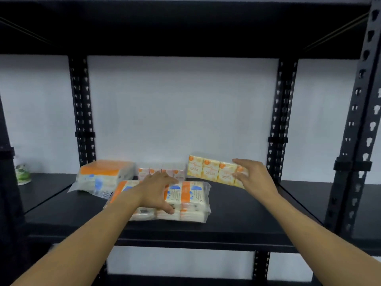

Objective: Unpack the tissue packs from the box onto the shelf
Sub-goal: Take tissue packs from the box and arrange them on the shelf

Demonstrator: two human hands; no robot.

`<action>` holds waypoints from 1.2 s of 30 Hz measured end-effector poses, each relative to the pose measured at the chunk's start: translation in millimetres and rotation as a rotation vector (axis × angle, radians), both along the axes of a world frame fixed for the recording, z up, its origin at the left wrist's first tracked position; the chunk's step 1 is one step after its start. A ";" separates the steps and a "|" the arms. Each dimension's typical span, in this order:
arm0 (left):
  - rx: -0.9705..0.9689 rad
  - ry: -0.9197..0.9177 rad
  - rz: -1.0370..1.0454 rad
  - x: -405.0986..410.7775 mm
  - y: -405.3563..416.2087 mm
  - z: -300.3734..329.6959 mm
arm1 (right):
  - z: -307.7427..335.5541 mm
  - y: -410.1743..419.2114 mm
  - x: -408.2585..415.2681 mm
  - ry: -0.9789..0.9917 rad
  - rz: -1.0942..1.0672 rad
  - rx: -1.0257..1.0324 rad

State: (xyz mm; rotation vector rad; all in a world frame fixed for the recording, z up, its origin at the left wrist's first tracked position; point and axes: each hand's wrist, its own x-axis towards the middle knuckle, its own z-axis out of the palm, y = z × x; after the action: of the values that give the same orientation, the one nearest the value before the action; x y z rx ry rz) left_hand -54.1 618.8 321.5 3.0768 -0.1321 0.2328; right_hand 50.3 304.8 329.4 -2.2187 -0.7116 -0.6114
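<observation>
print on tissue packs point(214, 169) blurred, unreadable

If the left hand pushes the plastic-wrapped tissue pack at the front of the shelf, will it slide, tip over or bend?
The front tissue pack lies flat and wide on the shelf, so it is unlikely to tip. Its glossy wrap probably slides easily. Under the left hand it looks soft, so it may squash a little.

On the shelf board point(237, 211) before you, one wrapped tissue pack point(191, 200) lies nearest the front edge, under your left hand point(156, 189). Behind it to the left sits a second pack point(103, 176); a row of small packs point(162, 172) stands at the back. To the right, your right hand point(252, 175) holds a strip of small packs point(212, 169).
</observation>
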 end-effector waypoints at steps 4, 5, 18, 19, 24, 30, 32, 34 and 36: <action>-0.056 0.053 0.025 24.5 3.5 -12.7 | -12.2 19.9 43.7 0.008 -0.016 -0.051; -0.094 0.057 0.033 29.4 4.3 -17.4 | -15.1 24.0 53.7 0.011 -0.022 -0.061; -0.222 0.033 0.096 59.5 17.3 -45.0 | -62.7 60.1 149.5 0.122 0.031 -0.123; -0.229 0.033 0.093 60.2 17.8 -44.3 | -65.6 61.3 153.6 0.133 0.041 -0.113; -0.248 0.036 0.090 62.6 19.7 -44.9 | -74.8 62.8 169.5 0.159 0.067 -0.108; -0.271 0.038 0.096 65.8 20.1 -45.8 | -74.9 69.6 178.9 0.165 0.015 -0.192; -0.263 0.046 0.104 66.1 19.1 -45.9 | -74.1 73.1 179.4 0.155 -0.028 -0.261; -0.261 0.046 0.106 65.7 18.5 -45.2 | -73.2 76.0 179.0 0.144 -0.069 -0.334; -0.263 0.049 0.107 65.8 18.5 -44.9 | -72.7 77.7 177.4 0.112 -0.118 -0.409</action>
State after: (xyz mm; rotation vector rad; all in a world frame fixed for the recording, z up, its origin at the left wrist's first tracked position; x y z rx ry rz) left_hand 11.8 637.3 276.7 2.8270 0.0606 0.1640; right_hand 227.8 382.6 256.8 -2.6649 -0.6993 -0.4210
